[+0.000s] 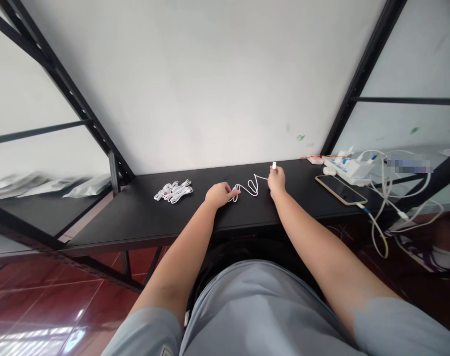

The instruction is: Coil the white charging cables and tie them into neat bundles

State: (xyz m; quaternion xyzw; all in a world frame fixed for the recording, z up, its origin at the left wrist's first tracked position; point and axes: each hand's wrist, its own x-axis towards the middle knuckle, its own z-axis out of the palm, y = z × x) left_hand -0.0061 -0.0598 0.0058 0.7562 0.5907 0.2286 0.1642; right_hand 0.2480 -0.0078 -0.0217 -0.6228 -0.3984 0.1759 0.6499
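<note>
A white charging cable [253,188] lies in loose loops on the black shelf top between my two hands. My right hand [276,180] is closed on one end of it, and a white plug [274,165] sticks up above the fingers. Fingers of my left hand [219,194] are closed on the cable's coiled part, their tips partly hidden behind the hand. To the left of that hand rests a pile of bundled white cables [173,191], which neither hand touches.
On the right, a phone [341,190] lies near a white power strip [353,169] with several plugs and tangled cords. Some cords hang over the front edge. Black metal posts [353,99] stand at both sides. Plastic-wrapped packets [49,185] lie on the left shelf. A white wall rises behind.
</note>
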